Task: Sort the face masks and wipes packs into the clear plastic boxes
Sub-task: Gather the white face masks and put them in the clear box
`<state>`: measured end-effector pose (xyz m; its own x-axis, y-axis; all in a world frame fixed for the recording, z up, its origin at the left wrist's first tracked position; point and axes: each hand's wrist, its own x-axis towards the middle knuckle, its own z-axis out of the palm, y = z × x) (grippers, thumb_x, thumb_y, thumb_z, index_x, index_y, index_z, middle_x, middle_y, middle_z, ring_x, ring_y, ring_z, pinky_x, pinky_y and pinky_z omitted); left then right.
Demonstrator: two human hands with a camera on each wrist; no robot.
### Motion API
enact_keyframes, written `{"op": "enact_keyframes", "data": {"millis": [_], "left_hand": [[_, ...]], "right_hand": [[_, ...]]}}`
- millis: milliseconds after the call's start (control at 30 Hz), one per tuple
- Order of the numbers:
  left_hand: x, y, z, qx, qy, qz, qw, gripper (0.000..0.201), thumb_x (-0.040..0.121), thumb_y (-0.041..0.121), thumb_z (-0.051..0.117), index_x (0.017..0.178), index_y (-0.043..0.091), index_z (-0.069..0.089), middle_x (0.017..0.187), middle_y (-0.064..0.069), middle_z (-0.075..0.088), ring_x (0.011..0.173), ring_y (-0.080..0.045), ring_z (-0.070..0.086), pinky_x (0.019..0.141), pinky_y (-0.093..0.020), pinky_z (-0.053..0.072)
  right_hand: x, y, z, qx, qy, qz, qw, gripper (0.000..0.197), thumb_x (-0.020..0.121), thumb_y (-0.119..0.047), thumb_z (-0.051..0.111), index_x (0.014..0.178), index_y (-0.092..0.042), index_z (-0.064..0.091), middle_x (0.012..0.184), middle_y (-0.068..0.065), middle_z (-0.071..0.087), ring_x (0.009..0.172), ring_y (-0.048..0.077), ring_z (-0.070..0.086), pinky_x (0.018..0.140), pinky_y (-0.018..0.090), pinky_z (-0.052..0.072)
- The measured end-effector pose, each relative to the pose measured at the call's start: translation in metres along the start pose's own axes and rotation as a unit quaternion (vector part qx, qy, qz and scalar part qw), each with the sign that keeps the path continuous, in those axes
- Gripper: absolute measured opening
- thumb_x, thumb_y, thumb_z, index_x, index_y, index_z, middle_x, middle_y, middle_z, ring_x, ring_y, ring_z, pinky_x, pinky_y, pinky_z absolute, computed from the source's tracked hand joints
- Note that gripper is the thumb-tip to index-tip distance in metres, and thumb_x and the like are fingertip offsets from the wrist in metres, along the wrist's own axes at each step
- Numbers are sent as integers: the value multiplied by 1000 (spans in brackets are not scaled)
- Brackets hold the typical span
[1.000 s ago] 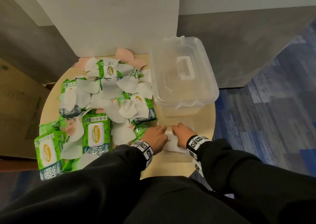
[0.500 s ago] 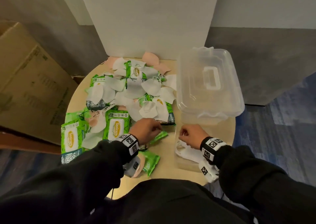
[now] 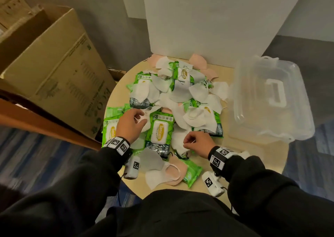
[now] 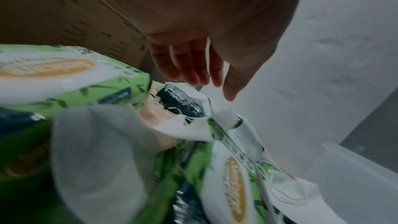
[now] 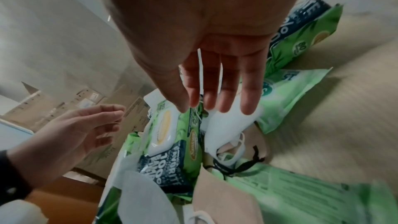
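Note:
A heap of white and pink face masks and green wipes packs covers the round table point(image 3: 253, 157). My left hand point(image 3: 129, 126) hovers over a pink mask point(image 3: 145, 122) beside a green wipes pack point(image 3: 159, 133); its fingers point(image 4: 193, 67) hang relaxed and hold nothing. My right hand point(image 3: 196, 142) reaches into the heap's near side, its straight fingers point(image 5: 217, 88) touching a white mask point(image 5: 226, 122). That same pack point(image 5: 163, 130) lies between the hands. A clear plastic box point(image 3: 253, 110) with its lid on stands at the table's right.
A large cardboard box point(image 3: 54, 64) stands close on the left of the table. A white panel point(image 3: 207, 19) rises behind the heap. More masks and a small green pack point(image 3: 191, 171) lie at the near edge. Blue carpet surrounds the table.
Both hands left the near right part of the table, where white masks lay in a clear container, and moved left onto the heap. The view swung left as well.

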<state>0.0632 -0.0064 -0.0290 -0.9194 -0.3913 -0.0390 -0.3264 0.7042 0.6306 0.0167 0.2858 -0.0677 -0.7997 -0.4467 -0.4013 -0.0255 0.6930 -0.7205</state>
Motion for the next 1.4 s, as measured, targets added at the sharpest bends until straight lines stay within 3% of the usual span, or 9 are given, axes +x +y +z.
{"op": "enact_keyframes", "data": {"millis": [200,400,500,700,833,1000,1133,1267,1400], "left_hand": [[7,-54,-10,116,-209,-1,971,76,76,54,84,141,26,54,126,4,66,111,-21,65,96,-40,53],[18,-61,-8,322,-260,151,898,37,90,38,68,126,33,64,125,1,67,105,-27,67,89,-39,55],[25,-60,-8,357,-255,165,884,31,94,38,59,122,30,67,118,-2,68,101,-29,68,84,-38,56],[37,-58,-2,347,-234,204,885,28,98,44,51,114,30,69,110,0,68,97,-25,67,77,-35,53],[47,-53,-5,267,-220,188,919,28,98,45,52,101,29,75,99,4,70,88,-20,66,72,-33,55],[63,-51,-24,87,-187,109,972,9,92,28,69,83,28,70,83,9,68,78,-15,65,71,-30,50],[77,-55,-46,-18,-133,59,989,4,91,24,73,87,25,73,84,9,70,80,-13,63,73,-29,44],[90,-52,-64,-257,-101,-64,959,5,94,17,71,90,17,75,89,0,72,79,-17,62,75,-31,50],[92,-49,-74,-212,-163,-37,963,11,99,19,65,90,17,70,92,-2,70,85,-17,60,77,-33,46]], "right_hand": [[18,1,28,-244,22,83,966,45,86,-41,73,123,-24,55,124,2,50,111,25,57,91,39,50],[18,-10,44,-320,39,138,936,67,86,-26,72,142,-24,34,135,9,48,109,35,64,90,47,55],[21,-16,33,-250,62,175,950,54,87,-12,63,137,-26,45,126,11,62,111,34,64,90,40,53],[19,-24,8,-122,112,184,969,14,83,-26,78,97,-24,77,103,-1,74,99,19,67,84,25,48],[9,-27,2,35,192,175,965,10,80,-26,85,75,-27,76,85,-6,76,84,13,68,83,29,54],[-7,-45,1,305,263,168,900,4,85,-5,79,89,-5,78,84,7,74,84,24,68,61,35,62],[-11,-64,-3,429,253,160,852,8,85,-2,78,91,0,73,86,16,68,80,31,64,59,43,64],[-9,-82,-5,484,229,148,832,4,88,-7,75,85,-6,72,84,13,67,78,27,60,58,39,63],[-5,-101,-8,555,192,175,790,5,92,-2,68,88,-5,69,86,14,72,79,27,69,62,43,64]]}}
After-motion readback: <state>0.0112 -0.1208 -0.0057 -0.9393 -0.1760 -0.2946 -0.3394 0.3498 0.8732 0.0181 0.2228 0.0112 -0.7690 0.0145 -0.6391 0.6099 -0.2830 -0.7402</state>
